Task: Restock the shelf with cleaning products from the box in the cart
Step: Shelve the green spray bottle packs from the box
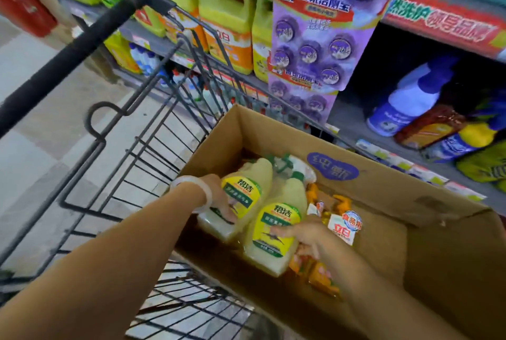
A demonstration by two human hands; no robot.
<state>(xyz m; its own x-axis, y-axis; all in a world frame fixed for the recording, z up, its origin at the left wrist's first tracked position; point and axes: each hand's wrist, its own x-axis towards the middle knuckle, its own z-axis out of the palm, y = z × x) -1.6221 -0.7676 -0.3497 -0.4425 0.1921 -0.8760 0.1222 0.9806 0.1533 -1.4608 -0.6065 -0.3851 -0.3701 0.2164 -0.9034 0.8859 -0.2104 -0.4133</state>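
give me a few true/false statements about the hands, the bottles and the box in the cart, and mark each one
1. Each hand is on one of the yellow spray bottles in the cardboard box. True: the left hand grips the left spray bottle and the right hand grips the right spray bottle.
2. The box stands on the floor beside the cart. False: it sits inside the wire cart.
3. The bottles have red trigger heads. False: the triggers are green.
4. A pale bangle is on the left wrist. True.
5. The spray bottles are the only items in the box. False: orange packets lie beside them.
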